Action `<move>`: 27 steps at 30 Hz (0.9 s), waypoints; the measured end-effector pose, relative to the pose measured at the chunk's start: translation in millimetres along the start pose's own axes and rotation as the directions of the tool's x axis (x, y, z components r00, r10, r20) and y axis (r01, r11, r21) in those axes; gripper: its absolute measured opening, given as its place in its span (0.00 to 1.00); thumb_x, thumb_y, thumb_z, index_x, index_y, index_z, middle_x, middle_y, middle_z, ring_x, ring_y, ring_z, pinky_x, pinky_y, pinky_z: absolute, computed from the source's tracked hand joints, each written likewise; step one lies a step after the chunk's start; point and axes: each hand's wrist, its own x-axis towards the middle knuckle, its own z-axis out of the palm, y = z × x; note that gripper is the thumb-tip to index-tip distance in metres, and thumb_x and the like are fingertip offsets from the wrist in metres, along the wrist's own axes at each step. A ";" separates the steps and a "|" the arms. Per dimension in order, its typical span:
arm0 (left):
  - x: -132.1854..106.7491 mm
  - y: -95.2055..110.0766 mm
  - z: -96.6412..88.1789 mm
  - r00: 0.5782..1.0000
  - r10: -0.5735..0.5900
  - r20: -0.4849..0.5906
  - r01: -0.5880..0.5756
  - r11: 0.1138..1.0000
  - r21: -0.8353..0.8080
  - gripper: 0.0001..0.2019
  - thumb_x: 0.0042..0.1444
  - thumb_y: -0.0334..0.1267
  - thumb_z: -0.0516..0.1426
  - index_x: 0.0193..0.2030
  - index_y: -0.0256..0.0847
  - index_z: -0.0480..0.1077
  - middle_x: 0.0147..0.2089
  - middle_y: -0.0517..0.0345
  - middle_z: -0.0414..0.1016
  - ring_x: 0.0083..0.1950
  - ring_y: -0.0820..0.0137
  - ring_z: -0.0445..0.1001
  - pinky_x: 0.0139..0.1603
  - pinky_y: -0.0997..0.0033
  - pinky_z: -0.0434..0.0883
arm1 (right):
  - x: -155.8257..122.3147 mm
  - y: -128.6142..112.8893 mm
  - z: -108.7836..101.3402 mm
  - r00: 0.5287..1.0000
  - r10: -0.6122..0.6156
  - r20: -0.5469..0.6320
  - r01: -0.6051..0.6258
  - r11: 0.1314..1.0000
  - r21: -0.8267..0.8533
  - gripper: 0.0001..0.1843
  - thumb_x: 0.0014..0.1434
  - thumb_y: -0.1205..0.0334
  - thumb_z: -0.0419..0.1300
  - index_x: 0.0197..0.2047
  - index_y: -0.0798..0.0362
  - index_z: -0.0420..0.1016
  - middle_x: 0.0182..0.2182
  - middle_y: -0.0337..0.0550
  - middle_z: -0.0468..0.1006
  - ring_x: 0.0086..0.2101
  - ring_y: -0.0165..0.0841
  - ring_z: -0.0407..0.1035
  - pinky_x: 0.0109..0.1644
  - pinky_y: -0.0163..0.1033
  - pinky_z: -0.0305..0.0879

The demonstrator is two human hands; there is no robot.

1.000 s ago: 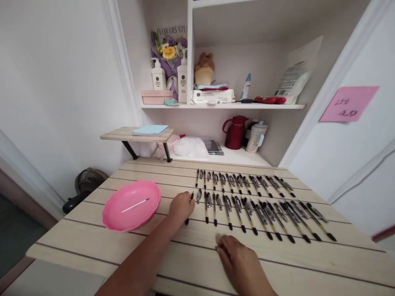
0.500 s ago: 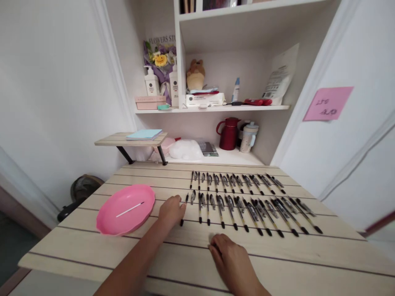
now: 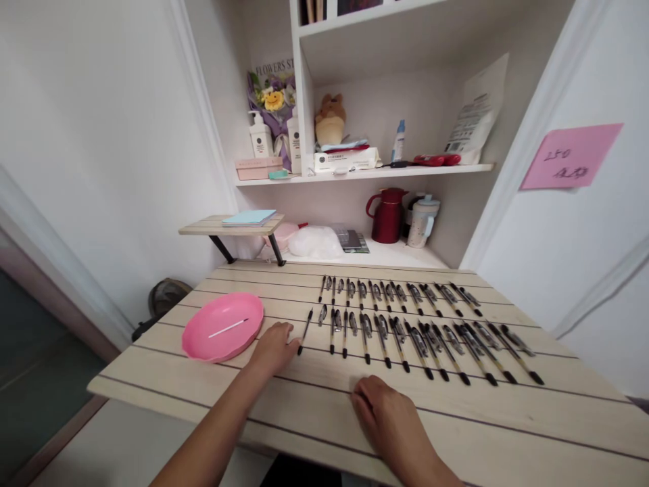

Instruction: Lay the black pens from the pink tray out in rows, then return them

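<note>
My left hand (image 3: 275, 346) rests low over the table, just left of a black pen (image 3: 305, 331) at the left end of the front row. Its fingers are slightly apart and nothing shows in them. A loose pen cap (image 3: 323, 314) lies to the right of that pen. On the table nearer to me lies my right hand (image 3: 388, 414), its fingers curled in and no object visible in it. Farther left, a pink scalloped dish (image 3: 195, 345) holds one thin white refill (image 3: 227, 329) with a dark tip.
Two rows of uncapped pens (image 3: 382, 341) with clear caps beside them stretch to the right. Behind the table stand a small raised shelf (image 3: 203, 226) with blue paper (image 3: 249, 217), a red jug (image 3: 387, 215) and a pale tumbler (image 3: 423, 222).
My left hand has drawn back slightly from the leftmost front pen, which now shows whole. The view has shifted a little; my right hand stays on the table.
</note>
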 end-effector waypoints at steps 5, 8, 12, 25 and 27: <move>13.3 14.0 5.0 0.997 -0.079 0.007 0.079 0.997 0.024 0.17 0.52 0.45 0.48 0.44 0.37 0.66 0.42 0.48 0.72 0.44 0.65 0.69 0.40 0.71 0.62 | -18.4 17.1 -6.3 1.000 0.004 0.026 -0.005 1.000 0.014 0.12 0.60 0.61 0.45 0.30 0.50 0.67 0.28 0.40 0.73 0.27 0.32 0.70 0.29 0.35 0.56; 21.9 21.3 9.5 0.992 -0.126 0.012 0.126 0.991 0.051 0.16 0.52 0.43 0.49 0.44 0.38 0.66 0.44 0.47 0.72 0.45 0.63 0.69 0.40 0.70 0.62 | -29.0 28.9 -8.7 1.000 0.006 0.010 -0.006 1.000 0.017 0.12 0.60 0.60 0.45 0.30 0.49 0.67 0.28 0.39 0.74 0.27 0.32 0.71 0.29 0.34 0.58; 32.3 28.0 13.2 0.983 -0.180 0.024 0.178 0.980 0.086 0.15 0.49 0.38 0.50 0.44 0.38 0.66 0.44 0.47 0.72 0.46 0.63 0.69 0.40 0.70 0.62 | -38.6 40.6 -10.8 1.000 -0.004 -0.029 0.004 1.000 -0.003 0.12 0.60 0.62 0.45 0.30 0.49 0.67 0.27 0.39 0.74 0.26 0.31 0.71 0.28 0.33 0.60; 47.5 45.3 20.0 0.982 -0.173 0.074 0.167 0.983 0.079 0.16 0.45 0.32 0.51 0.43 0.41 0.66 0.41 0.51 0.74 0.43 0.65 0.71 0.35 0.72 0.62 | -43.5 59.5 -9.7 0.997 -0.013 -0.076 0.009 0.999 -0.048 0.09 0.57 0.65 0.48 0.29 0.49 0.67 0.26 0.37 0.73 0.24 0.28 0.70 0.26 0.30 0.58; 46.8 47.3 19.3 0.982 -0.171 0.079 0.165 0.984 0.072 0.15 0.46 0.33 0.51 0.43 0.40 0.66 0.40 0.51 0.74 0.42 0.66 0.71 0.35 0.72 0.62 | -43.0 60.2 -9.8 0.997 -0.013 -0.077 0.011 0.999 -0.033 0.09 0.57 0.66 0.48 0.29 0.49 0.67 0.26 0.37 0.73 0.24 0.28 0.70 0.26 0.30 0.58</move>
